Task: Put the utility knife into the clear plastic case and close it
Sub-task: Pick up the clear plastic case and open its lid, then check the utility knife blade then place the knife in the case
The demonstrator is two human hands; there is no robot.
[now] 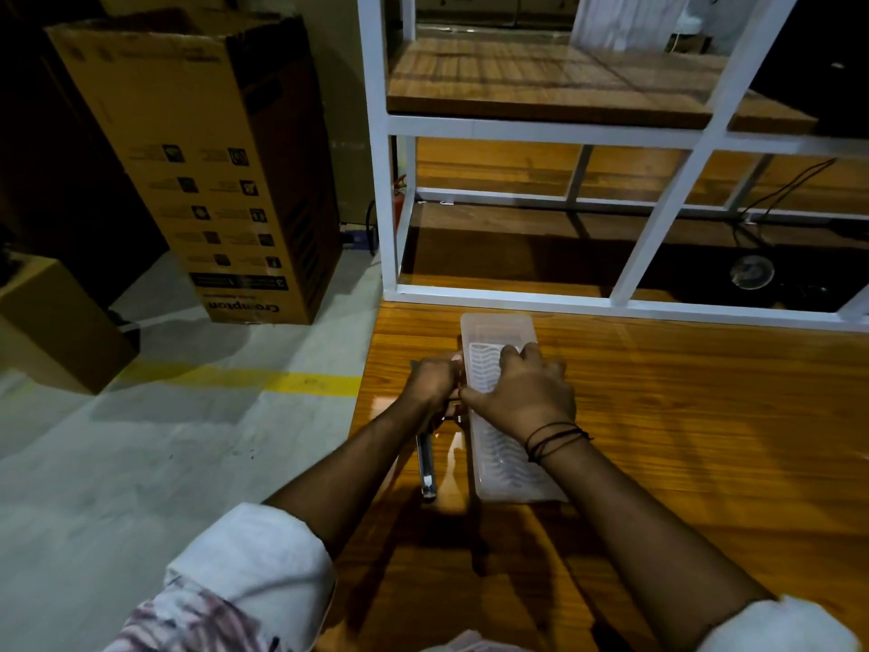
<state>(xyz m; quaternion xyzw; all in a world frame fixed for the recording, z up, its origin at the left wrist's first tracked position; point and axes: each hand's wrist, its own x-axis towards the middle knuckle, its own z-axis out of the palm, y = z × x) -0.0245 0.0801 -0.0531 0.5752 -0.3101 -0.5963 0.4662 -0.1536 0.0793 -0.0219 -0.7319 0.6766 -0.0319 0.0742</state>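
Note:
A long clear plastic case [498, 336] with a ribbed inside lies lengthwise on the glossy wooden table [682, 440], near its left edge. My right hand [522, 392] rests across the middle of the case, fingers curled on its left rim. My left hand [430, 383] sits just left of the case, closed around the utility knife [426, 468]. The knife's slim metallic body points back toward me from under that hand. Its front end is hidden by my fingers. Whether the case lid is open or down is hard to tell.
A white metal frame shelf [541, 129] with wooden boards stands at the table's far edge. On the grey floor to the left are a tall cardboard box [207, 171], a smaller box [51, 331] and a yellow floor line [282, 381]. Black cables [780, 190] run behind the shelf.

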